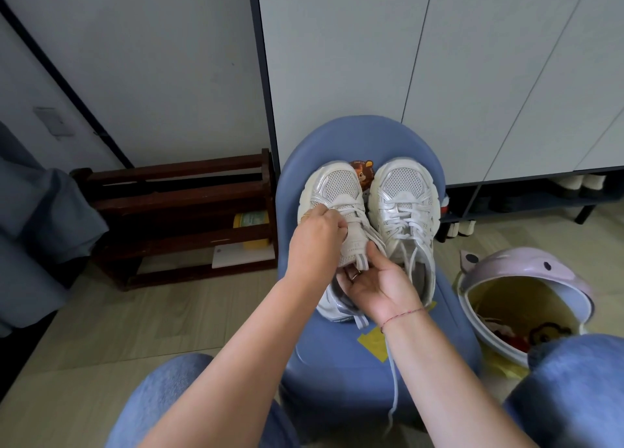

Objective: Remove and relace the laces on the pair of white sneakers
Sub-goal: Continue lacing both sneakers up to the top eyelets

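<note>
Two white sneakers stand side by side on a blue chair seat, toes pointing away from me. My left hand sits on the left sneaker, its fingers curled and pinching the white lace over the tongue. My right hand holds the heel end and tongue of the same sneaker, thumb up against the tongue. The right sneaker is laced, with loose lace ends trailing down over the seat's front.
A dark wooden rack stands on the floor at the left. A pink bin with a yellow liner lies tipped at the right. White cabinet doors rise behind the chair. My knees in blue jeans frame the bottom.
</note>
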`<state>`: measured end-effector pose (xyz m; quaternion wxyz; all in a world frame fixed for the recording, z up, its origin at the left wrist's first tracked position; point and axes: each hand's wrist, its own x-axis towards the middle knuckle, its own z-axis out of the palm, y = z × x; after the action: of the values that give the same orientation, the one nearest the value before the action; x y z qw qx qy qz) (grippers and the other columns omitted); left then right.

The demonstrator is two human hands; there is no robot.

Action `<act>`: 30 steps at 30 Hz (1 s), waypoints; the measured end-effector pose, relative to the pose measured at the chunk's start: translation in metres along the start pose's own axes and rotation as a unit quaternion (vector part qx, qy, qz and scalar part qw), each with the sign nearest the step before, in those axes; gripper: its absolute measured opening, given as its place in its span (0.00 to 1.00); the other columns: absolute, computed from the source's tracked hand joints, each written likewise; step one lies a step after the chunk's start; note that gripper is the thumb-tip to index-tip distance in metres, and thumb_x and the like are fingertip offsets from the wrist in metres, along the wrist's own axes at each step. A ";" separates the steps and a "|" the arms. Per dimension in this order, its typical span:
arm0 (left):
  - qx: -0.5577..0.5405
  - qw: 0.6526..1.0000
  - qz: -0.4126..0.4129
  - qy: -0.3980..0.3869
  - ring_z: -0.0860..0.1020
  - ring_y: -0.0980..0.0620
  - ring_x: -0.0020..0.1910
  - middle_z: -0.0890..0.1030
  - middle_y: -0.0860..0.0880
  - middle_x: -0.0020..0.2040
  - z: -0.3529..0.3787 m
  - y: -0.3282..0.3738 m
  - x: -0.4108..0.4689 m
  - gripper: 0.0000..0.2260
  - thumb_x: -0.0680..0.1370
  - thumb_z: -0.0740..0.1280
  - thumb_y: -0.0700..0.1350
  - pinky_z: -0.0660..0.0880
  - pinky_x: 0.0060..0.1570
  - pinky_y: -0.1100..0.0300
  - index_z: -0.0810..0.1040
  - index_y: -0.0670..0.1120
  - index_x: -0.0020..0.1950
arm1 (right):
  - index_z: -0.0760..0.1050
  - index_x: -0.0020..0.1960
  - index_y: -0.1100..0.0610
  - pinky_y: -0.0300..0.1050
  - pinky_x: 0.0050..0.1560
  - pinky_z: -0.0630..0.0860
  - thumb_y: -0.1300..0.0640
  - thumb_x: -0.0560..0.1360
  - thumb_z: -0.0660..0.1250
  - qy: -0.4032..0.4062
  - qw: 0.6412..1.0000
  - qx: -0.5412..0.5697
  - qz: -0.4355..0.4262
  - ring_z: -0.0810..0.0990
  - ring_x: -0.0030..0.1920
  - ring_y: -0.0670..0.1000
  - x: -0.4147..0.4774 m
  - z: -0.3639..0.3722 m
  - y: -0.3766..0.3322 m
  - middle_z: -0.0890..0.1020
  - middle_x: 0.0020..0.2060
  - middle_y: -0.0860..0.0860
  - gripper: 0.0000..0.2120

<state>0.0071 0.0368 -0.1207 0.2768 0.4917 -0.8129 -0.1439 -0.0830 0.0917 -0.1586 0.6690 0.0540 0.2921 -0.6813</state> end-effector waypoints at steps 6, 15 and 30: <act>-0.131 0.989 -0.061 -0.010 0.75 0.60 0.37 0.78 0.59 0.38 -0.010 -0.002 -0.003 0.05 0.78 0.68 0.39 0.70 0.43 0.62 0.82 0.48 0.48 | 0.75 0.46 0.61 0.49 0.54 0.73 0.57 0.78 0.63 0.014 1.000 0.004 0.001 0.77 0.43 0.53 -0.003 0.002 0.000 0.79 0.42 0.56 0.07; -0.320 0.930 -0.174 0.060 0.80 0.60 0.35 0.84 0.52 0.38 0.001 0.001 -0.006 0.04 0.74 0.75 0.40 0.76 0.41 0.65 0.82 0.47 0.41 | 0.75 0.48 0.58 0.46 0.46 0.75 0.54 0.78 0.62 0.021 1.000 -0.020 0.005 0.78 0.42 0.51 -0.004 0.005 0.002 0.80 0.39 0.54 0.08; -0.118 0.993 0.013 0.011 0.81 0.49 0.50 0.85 0.46 0.50 -0.011 -0.015 -0.002 0.06 0.77 0.70 0.38 0.75 0.53 0.56 0.86 0.41 0.51 | 0.75 0.46 0.61 0.49 0.50 0.72 0.55 0.79 0.61 0.015 0.999 0.008 0.031 0.76 0.41 0.53 -0.009 0.005 -0.007 0.82 0.32 0.56 0.10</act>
<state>0.0254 0.0319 -0.1204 0.3434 0.4469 -0.7935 -0.2296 -0.0873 0.0965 -0.1476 0.6848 0.0791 0.2948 -0.6617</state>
